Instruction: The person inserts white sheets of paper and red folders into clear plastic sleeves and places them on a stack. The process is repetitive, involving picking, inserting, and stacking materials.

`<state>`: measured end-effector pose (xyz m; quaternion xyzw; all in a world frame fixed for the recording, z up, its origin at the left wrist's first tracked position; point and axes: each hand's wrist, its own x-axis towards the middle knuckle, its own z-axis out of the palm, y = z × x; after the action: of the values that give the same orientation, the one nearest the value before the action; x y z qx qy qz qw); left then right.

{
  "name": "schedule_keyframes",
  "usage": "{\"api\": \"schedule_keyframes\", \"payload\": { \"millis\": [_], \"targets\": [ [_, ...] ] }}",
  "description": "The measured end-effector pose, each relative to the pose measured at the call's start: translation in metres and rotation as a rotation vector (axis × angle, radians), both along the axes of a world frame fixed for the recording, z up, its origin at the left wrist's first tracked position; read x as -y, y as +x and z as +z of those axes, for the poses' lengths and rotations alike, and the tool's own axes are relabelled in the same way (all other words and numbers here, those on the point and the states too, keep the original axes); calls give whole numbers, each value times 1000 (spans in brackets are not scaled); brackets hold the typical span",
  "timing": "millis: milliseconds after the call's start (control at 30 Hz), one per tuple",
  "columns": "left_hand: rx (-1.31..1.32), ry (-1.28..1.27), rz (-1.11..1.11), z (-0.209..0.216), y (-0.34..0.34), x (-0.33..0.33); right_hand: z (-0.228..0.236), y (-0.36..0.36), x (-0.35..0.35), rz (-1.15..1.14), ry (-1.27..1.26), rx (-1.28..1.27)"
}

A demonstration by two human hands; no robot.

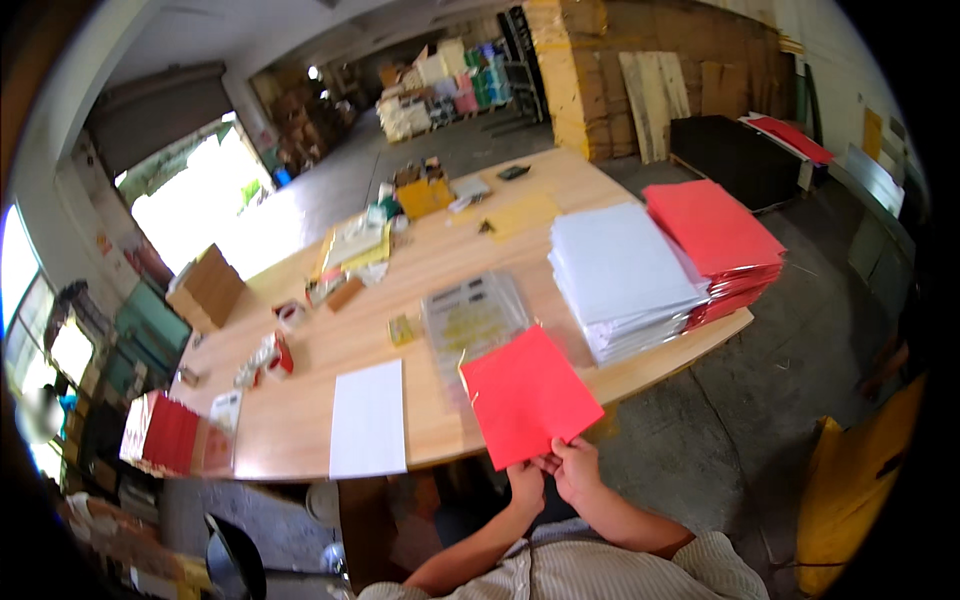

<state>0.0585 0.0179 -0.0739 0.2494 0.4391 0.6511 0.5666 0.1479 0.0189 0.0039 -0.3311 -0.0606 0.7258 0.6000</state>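
Note:
A flat red paper bag [527,394] is held over the near edge of the wooden table [300,420]. My left hand [525,485] and my right hand [577,468] both pinch its lower corner, side by side. A thin cord loop shows at the bag's upper left corner. A white sheet [368,418] lies flat on the table just left of the bag. Behind the bag lies a clear plastic sleeve [472,320] with yellowish contents.
A stack of white sheets [620,275] and a stack of red sheets [715,240] sit at the table's right end. Tape rolls, a cardboard box [207,288], yellow papers and small items litter the left and far side. A yellow object [850,480] stands on the floor at right.

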Motion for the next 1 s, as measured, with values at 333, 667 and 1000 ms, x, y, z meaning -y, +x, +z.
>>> {"api": "schedule_keyframes", "payload": {
  "millis": [333,667,1000],
  "targets": [
    [200,-78,-76,-29,11,-9,-19,0,-5,-21,-5,-16],
    [-325,-19,148,-11,8,12,-26,6,-7,45,-16,-18],
    [-682,42,118,30,0,13,-15,-14,-43,24,22,-34]
  ]
}}
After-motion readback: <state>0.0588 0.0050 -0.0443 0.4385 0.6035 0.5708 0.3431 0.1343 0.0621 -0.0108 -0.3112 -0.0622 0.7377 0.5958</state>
